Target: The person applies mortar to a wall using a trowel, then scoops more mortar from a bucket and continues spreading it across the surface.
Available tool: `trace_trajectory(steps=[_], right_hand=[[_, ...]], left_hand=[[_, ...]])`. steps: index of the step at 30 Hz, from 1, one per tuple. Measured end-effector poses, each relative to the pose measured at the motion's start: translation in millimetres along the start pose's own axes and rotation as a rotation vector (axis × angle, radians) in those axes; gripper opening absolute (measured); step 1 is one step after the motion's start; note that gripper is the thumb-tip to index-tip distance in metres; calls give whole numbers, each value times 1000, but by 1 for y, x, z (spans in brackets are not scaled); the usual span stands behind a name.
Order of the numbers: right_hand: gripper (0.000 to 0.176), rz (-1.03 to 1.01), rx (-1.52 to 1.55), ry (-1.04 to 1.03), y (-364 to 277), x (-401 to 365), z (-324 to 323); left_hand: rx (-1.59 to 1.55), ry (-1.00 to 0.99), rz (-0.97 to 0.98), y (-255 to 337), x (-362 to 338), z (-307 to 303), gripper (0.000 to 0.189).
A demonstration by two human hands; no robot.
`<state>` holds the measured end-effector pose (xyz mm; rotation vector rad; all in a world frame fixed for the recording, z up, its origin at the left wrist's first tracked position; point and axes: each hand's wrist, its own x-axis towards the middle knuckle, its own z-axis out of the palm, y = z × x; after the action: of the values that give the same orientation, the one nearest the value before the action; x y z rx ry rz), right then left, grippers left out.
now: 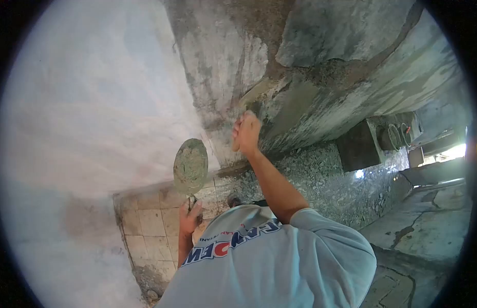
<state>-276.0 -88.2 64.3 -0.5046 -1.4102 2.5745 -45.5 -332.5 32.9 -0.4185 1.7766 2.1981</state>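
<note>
Low in the middle of the head view, my left hand point(191, 216) is wrapped round the handle of a round mortar board point(191, 167). Grey-green wet mortar lies over the board's face. My right hand point(247, 132) is raised close to the rough wall point(218, 66), its fingers closed round a handle. The tool's blade is hard to make out against the wall. Darker, damp-looking mortar patches point(295, 105) show on the wall just beyond my right hand.
A smooth pale wall point(94, 102) fills the left side. Tiles point(156, 215) cover the floor at lower left, and rubble point(320, 177) lies to the right. A dark box-like block point(359, 146) stands by the wall, with a bucket point(390, 137) beside it.
</note>
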Motion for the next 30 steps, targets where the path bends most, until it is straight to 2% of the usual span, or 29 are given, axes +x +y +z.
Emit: trace_trajectory(steps=[4,7,13,14,17,20,23,30], right_hand=[[27,-7,-80,-104,3,-17,-23],[28,-69,-153,-73,6,-10,-40],[36,-603,-650,122,-21,16,-44],[39,-497,-696,110,-18,24,-46],[35,-588,-844,119,-19,25,-39],[32,-518,-941,127,-4,24,-42],[33,-613,-915,111,11,15,-43],[31,-540,-906,191,47,17,-30]], left_hand=[[-105,-53,-109,-8,12,2,19],[63,-67,-38,-9,19,4,20],[119,-107,-26,-13,17,10,22],[128,-97,-17,-14,15,11,21],[142,-66,5,-16,10,14,21],[125,-31,-34,-8,-1,18,21],[86,-4,-104,-4,-3,15,22],[67,16,-124,-6,-8,0,26]])
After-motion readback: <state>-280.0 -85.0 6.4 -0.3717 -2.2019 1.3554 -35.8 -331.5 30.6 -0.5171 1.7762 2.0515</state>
